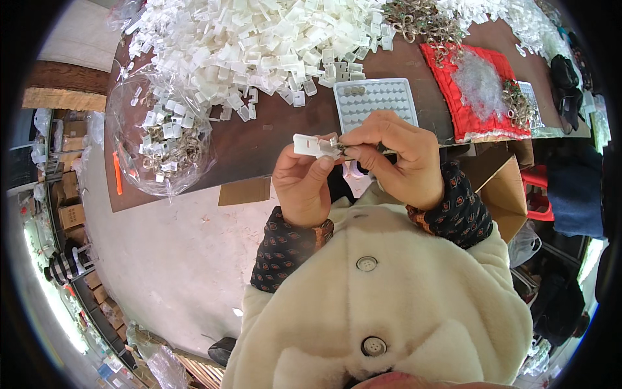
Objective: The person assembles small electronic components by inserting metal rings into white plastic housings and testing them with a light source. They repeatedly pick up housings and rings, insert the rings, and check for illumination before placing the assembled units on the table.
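Left hand (303,188) pinches a small white rectangular plastic piece (307,145); right hand (403,162), fingertips nearly closed, pinches a small silvery part (335,144) against it.

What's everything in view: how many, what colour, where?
table: 1, brown, across top
small box: 1, white, picture's centre
tiny piece: 1, greyish, box's right end
loose pieces: countless, white, far heap
curled pieces: many, brownish, heap's right
bag: 1, clear, table's left
stick: 1, orange, bag's left
tray: 1, white, table's middle
cloth: 1, red, tray's right
carton: 1, brown, below table's right
stool: 1, red, beyond carton
coat: 1, cream, picture's bottom
left hand: 1, bare, holding box
right hand: 1, bare, pinching tiny piece
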A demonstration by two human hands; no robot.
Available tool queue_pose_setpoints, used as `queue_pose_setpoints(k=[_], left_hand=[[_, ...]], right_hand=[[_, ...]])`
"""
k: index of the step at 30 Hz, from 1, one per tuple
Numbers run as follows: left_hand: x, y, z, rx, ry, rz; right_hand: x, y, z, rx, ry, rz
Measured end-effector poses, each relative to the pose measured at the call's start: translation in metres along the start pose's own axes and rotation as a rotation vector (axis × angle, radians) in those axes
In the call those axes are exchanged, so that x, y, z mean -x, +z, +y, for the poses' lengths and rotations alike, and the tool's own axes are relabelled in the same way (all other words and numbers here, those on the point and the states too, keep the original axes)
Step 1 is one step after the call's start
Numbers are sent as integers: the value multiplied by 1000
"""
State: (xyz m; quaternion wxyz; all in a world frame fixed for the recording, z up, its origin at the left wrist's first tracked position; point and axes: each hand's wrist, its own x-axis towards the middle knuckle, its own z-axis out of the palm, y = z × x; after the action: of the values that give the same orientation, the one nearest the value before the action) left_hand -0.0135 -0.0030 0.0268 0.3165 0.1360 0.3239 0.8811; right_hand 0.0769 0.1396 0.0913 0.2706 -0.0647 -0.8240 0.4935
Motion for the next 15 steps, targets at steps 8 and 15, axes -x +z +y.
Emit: queue_pose_setpoints(k=[8,15], left_hand=[[2,2,3,-91,103,-35],[1,-7,-4,-172,287,-67]], right_hand=[[-1,6,-4,-104,15,-21],[3,7,-4,-261,115,-131]])
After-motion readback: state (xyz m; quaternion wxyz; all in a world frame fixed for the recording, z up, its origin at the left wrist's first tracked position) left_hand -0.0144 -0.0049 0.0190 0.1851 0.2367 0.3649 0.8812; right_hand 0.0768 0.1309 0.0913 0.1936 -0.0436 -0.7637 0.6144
